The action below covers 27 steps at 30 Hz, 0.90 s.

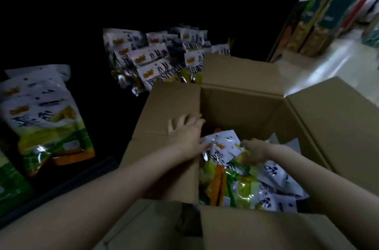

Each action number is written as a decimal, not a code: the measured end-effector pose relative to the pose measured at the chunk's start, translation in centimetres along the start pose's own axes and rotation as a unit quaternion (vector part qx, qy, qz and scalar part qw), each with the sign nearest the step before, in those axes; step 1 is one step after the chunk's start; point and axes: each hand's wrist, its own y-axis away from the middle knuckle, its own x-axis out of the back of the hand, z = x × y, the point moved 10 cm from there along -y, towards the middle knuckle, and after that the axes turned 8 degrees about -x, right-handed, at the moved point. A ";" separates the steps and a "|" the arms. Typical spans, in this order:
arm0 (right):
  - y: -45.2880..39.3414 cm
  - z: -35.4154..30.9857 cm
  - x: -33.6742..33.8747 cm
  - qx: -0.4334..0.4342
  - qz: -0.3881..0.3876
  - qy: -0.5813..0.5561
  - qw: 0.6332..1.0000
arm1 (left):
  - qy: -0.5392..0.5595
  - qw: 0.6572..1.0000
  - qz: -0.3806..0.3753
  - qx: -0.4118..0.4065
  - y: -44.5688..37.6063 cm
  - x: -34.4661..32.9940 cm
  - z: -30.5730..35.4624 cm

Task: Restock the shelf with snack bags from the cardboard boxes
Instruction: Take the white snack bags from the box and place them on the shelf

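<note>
1. Open brown corrugated cardboard box [242,106], centre to lower right of frame; four flaps folded outward, matte surface, crease lines visible on the left flap.
2. Inside the box, lower centre: a loose heap of glossy crinkled plastic snack bags [256,186], white tops with dark brush lettering, green, yellow and orange lower panels. They lie at mixed angles and overlap.
3. Top bag of the heap [222,148]: flat white pouch, reflective film, tilted, its upper edge toward the left wall of the box.
4. Left hand [187,135], centre of frame: fingers [180,121] spread straight, lying over the left flap at the box edge; the thumb side touches the top bag's edge. Gripping nothing that can be seen.
5. Right hand [256,150], just right of that bag: fingers curled down onto the bag's right edge. Blurred; cannot tell whether they pinch it.
6. Upper centre, behind the box: a stand of matching white pouches [155,59], upright and packed in rows against a dark shelf.
7. Left of frame: larger pouches of the same print [49,118], upright, slightly leaning.
8. Upper right: pale glossy floor [320,69], blurred coloured shelving.
</note>
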 end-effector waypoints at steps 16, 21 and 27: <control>3.2 3.0 8.4 0.002 0.377 0.203 0.904 | -0.065 0.989 0.132 -0.016 -6.6 3.4 -1.2; 11.3 -1.6 14.8 0.244 0.575 0.090 0.776 | 0.339 0.934 0.108 0.023 -6.6 5.1 -3.5; 21.2 -9.1 20.0 0.415 0.654 -0.078 0.627 | 0.582 0.813 -0.018 -0.002 -1.9 7.3 -5.4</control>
